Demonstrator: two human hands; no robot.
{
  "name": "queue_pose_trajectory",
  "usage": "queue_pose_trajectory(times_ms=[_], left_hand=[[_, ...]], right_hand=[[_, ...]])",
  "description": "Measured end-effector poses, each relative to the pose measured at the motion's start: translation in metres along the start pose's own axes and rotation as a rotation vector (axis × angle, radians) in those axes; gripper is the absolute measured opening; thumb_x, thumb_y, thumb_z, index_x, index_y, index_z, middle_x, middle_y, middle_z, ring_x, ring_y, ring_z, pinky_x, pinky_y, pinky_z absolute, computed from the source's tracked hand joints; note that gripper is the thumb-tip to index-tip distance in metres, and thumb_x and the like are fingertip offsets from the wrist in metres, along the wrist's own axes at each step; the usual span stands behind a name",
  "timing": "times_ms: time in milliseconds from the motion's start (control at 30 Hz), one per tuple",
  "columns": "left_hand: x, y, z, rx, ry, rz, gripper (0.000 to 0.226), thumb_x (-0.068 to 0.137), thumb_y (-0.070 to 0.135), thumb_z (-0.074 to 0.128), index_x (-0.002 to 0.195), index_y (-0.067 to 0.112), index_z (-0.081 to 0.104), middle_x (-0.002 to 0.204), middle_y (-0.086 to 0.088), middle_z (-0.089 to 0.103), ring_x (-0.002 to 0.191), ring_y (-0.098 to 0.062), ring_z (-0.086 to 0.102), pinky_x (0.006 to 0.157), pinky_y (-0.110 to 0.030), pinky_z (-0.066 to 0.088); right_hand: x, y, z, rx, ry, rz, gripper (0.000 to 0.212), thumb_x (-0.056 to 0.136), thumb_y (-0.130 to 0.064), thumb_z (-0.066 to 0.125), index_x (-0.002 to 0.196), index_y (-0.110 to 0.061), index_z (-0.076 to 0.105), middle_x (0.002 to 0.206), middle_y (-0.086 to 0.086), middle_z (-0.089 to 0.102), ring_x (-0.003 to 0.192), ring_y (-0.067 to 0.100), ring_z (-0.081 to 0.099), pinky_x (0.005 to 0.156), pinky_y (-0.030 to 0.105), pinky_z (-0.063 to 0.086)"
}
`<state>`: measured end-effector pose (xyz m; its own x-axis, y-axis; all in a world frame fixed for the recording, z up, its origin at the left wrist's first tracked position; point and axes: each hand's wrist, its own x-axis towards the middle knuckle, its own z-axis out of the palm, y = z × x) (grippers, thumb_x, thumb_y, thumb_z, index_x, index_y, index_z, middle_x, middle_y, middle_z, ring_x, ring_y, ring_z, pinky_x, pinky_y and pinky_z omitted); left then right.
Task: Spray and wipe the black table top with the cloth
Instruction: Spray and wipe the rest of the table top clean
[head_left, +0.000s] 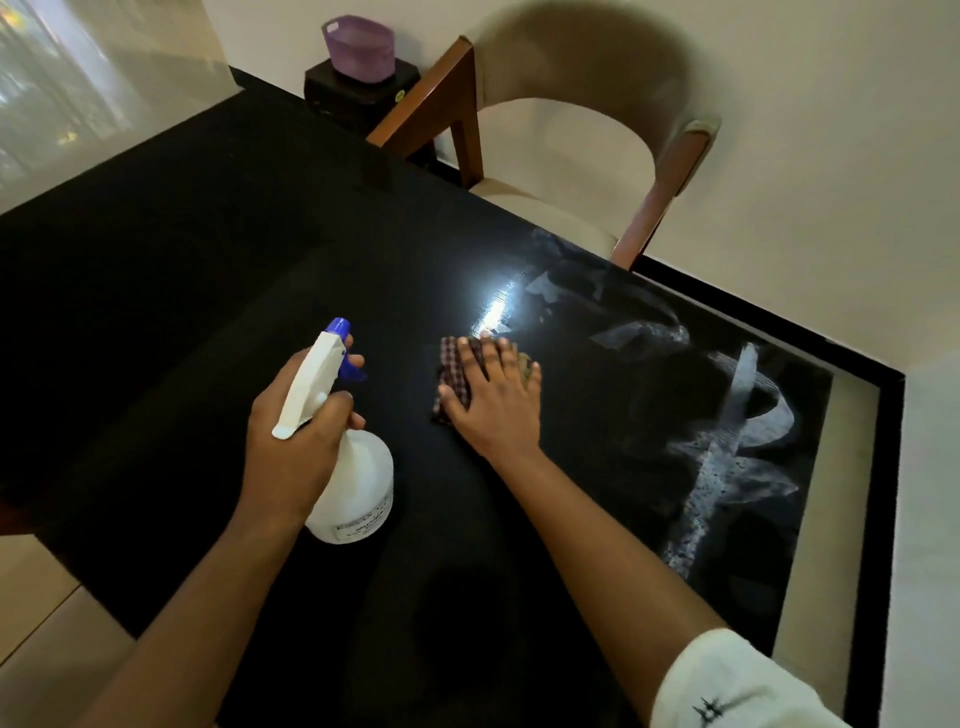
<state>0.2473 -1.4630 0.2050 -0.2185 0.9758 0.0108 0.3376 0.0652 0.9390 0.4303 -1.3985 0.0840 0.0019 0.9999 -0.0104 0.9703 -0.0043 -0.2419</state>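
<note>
The black table top (208, 270) fills most of the view. My left hand (296, 421) grips a white spray bottle (353, 483) with a blue nozzle, held just above the table and pointing away from me. My right hand (496, 400) lies flat, fingers spread, pressing a dark checked cloth (454, 364) onto the table near its middle. Pale wet streaks and smears (727, 447) cover the table's right part, and a bright light glare (493, 306) sits just beyond the cloth.
A wooden chair with a beige curved back (587, 104) stands at the table's far side. A purple basket (358, 47) rests on a small black stand (358, 98) behind the table. The table's right edge (883, 467) borders pale floor.
</note>
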Motion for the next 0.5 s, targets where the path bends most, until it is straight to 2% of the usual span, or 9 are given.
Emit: queue_pose_trajectory(times_ms=[100,167,267,367,433,500], left_hand=[[0.012,0.007,0.002,0.042,-0.095,-0.008,0.043,0.088,-0.001,0.051,0.113,0.034,0.052,0.097,0.014,0.062,0.071,-0.015,0.062,0.065,-0.024,0.052],[0.023,0.013,0.006,0.041,-0.163,-0.045,0.041,0.088,-0.002,0.051,0.109,0.033,0.052,0.095,0.014,0.062,0.071,-0.015,0.06,0.062,-0.022,0.05],[0.047,0.024,0.017,0.069,-0.305,-0.094,0.037,0.087,-0.003,0.05,0.108,0.025,0.061,0.098,0.007,0.066,0.075,-0.014,0.061,0.058,-0.021,0.05],[0.071,0.039,0.035,0.147,-0.442,-0.117,0.032,0.086,-0.001,0.051,0.089,0.028,0.063,0.093,-0.001,0.067,0.081,-0.016,0.061,0.061,-0.027,0.049],[0.082,0.046,0.047,0.237,-0.504,-0.098,0.024,0.083,0.005,0.055,0.08,0.028,0.063,0.088,-0.008,0.068,0.079,-0.022,0.062,0.062,-0.03,0.049],[0.089,0.049,0.057,0.315,-0.508,-0.061,0.011,0.079,0.014,0.058,0.083,0.02,0.066,0.087,-0.017,0.069,0.08,-0.033,0.065,0.064,-0.035,0.051]], right_hand=[[-0.006,0.042,-0.009,-0.008,0.064,0.203,0.067,0.094,-0.056,0.034,0.152,-0.027,0.019,0.16,0.004,0.015,0.147,0.028,0.009,0.115,0.054,0.007],[-0.009,0.057,-0.014,-0.025,0.067,0.264,0.067,0.095,-0.057,0.032,0.153,-0.027,0.016,0.161,0.005,0.014,0.148,0.028,0.008,0.116,0.054,0.007],[-0.01,0.059,-0.015,-0.046,0.063,0.262,0.068,0.095,-0.057,0.029,0.153,-0.026,0.014,0.161,0.005,0.012,0.148,0.027,0.006,0.116,0.052,0.007],[-0.011,0.057,-0.015,-0.039,0.053,0.262,0.068,0.095,-0.058,0.029,0.153,-0.026,0.013,0.161,0.006,0.011,0.148,0.028,0.004,0.116,0.051,0.005],[-0.01,0.059,-0.015,-0.033,0.046,0.259,0.068,0.095,-0.058,0.028,0.153,-0.026,0.012,0.161,0.006,0.01,0.148,0.028,0.003,0.116,0.051,0.004],[-0.009,0.059,-0.014,-0.035,0.047,0.257,0.068,0.095,-0.058,0.028,0.153,-0.026,0.011,0.161,0.006,0.009,0.148,0.028,0.003,0.116,0.051,0.004]])
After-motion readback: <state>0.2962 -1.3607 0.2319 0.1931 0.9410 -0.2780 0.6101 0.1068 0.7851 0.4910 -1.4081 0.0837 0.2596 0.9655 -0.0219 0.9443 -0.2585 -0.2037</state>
